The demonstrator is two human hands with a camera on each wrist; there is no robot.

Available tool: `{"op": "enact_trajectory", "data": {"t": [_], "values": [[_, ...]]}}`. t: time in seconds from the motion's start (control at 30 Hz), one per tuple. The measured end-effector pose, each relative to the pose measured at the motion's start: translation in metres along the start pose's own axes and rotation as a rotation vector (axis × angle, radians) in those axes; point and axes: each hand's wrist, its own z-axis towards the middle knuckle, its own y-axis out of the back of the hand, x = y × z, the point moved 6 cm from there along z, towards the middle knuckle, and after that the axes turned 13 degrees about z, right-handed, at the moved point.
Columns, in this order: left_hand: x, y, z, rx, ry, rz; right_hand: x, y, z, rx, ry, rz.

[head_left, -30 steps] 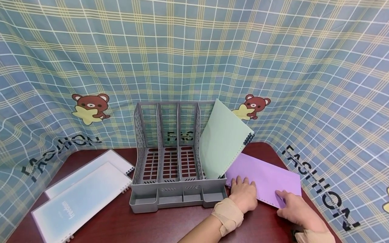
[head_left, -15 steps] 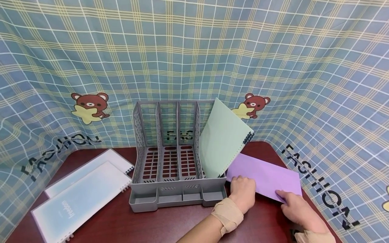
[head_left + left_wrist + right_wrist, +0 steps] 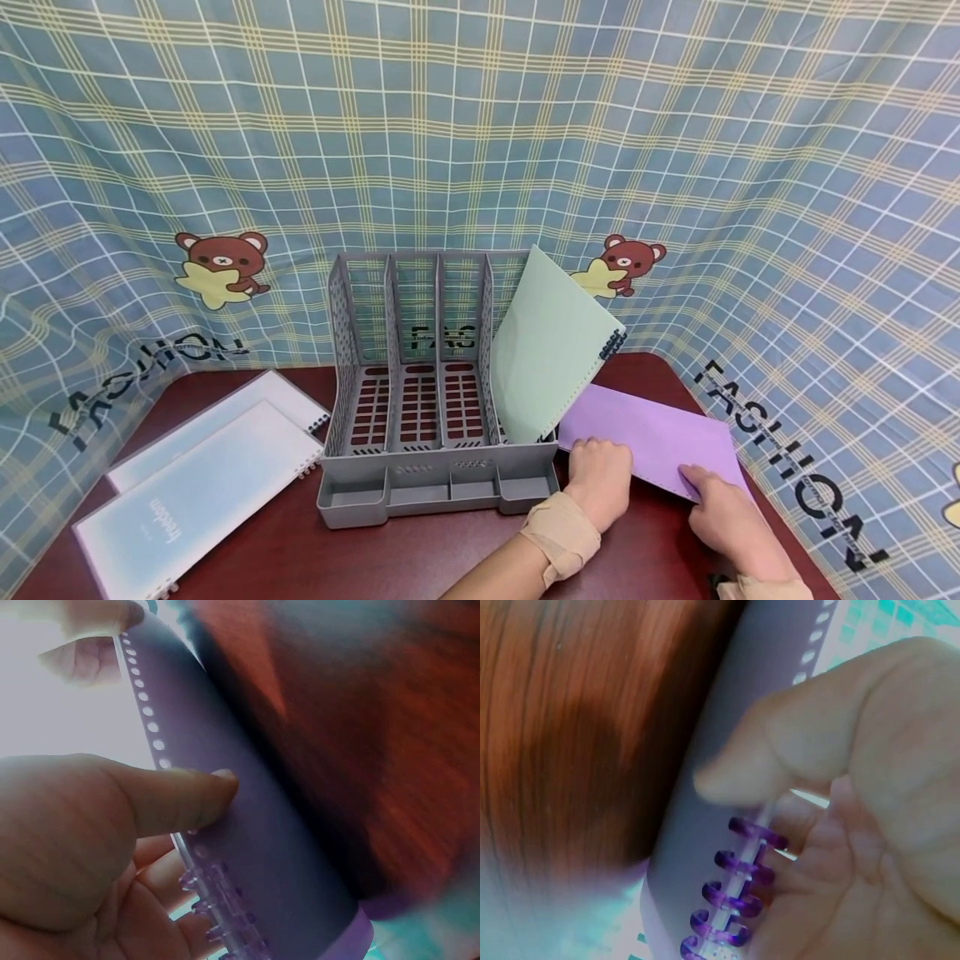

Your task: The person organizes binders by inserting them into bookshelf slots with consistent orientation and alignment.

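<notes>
Purple notebook (image 3: 652, 437) is just right of the rack (image 3: 442, 461), its ring-bound edge seemingly raised off the bench (image 3: 420, 558). From here I see the left grip (image 3: 602, 479) and right grip (image 3: 723, 512) both pinching that edge, thumbs on the cover. The green notebook (image 3: 551, 350) leans in the rack's rightmost compartment; the purple one and two blue notebooks (image 3: 202, 492) left of the rack aren't in it, so I'd judge the work early.

Rack (image 3: 442, 457) on table (image 3: 420, 554), overlapping notebooks (image 3: 202, 492) left, tilted notebook (image 3: 551, 350) in rack's right end, gripped notebook (image 3: 652, 433) rightmost
</notes>
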Motion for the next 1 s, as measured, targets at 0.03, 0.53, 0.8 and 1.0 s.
{"op": "enact_trajectory", "data": {"t": [0.03,0.53,0.8,1.0], "values": [[0.0,0.0,0.0,0.001,0.0,-0.001,0.001,0.0,0.0,-0.015,0.009,-0.003],[0.002,0.006,0.0,-0.054,-0.003,0.004,0.008,-0.004,-0.005,-0.059,0.089,-0.048],[0.004,0.01,0.001,-0.071,-0.025,-0.011,0.008,-0.004,-0.005,-0.078,0.085,-0.057],[0.008,0.018,0.0,-0.078,-0.048,-0.035,0.009,-0.001,-0.006,-0.09,0.086,-0.054]]}}
